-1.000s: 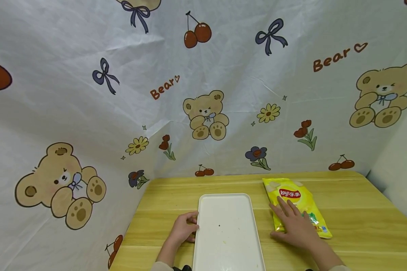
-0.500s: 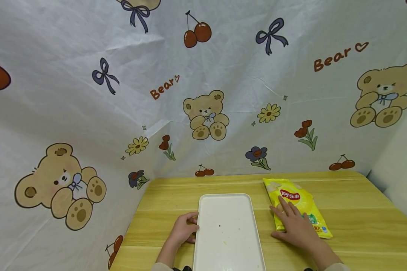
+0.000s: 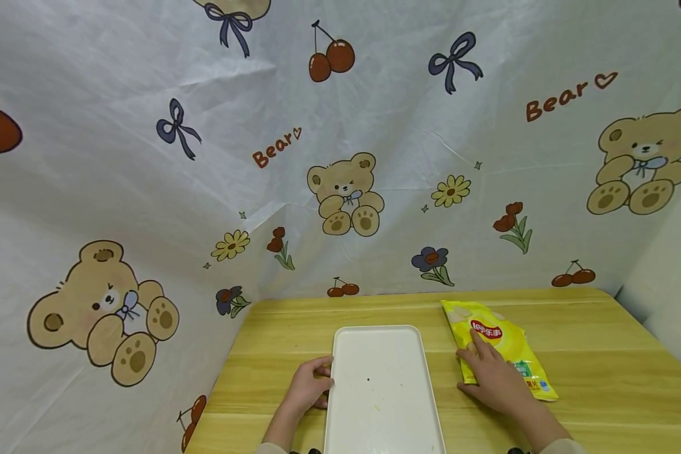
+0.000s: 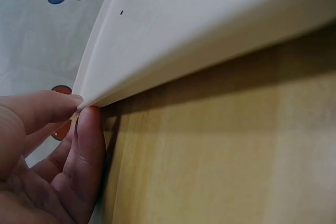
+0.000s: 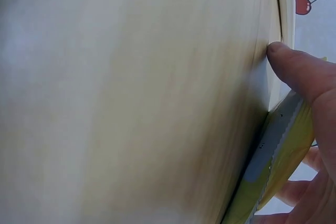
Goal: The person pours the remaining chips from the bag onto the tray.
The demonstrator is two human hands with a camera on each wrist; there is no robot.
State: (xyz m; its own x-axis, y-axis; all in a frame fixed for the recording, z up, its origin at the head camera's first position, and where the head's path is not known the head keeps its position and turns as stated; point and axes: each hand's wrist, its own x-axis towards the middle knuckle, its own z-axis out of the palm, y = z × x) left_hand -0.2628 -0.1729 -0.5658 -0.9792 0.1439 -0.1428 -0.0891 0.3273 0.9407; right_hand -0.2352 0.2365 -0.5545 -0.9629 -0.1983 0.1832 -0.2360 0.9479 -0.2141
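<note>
A white rectangular tray lies lengthwise on the wooden table, with a dark speck on its surface. My left hand pinches its left rim between thumb and fingers; the left wrist view shows the grip on the tray's edge up close. To the right, a yellow bag of Lay's potato chips lies flat and slightly angled. Spread over its left lower part is my right hand, fingers on the bag. In the right wrist view the thumb of my right hand touches the tabletop beside the bag's edge.
The light wooden table reaches back to a white cloth printed with bears, bows, cherries and flowers. A strip of bare wood lies between tray and chip bag. A pale wall stands at the right.
My right hand's fingers have drawn slightly closer together on the chip bag, and the thumb has shifted a little inward. The left hand and tray stay put.
</note>
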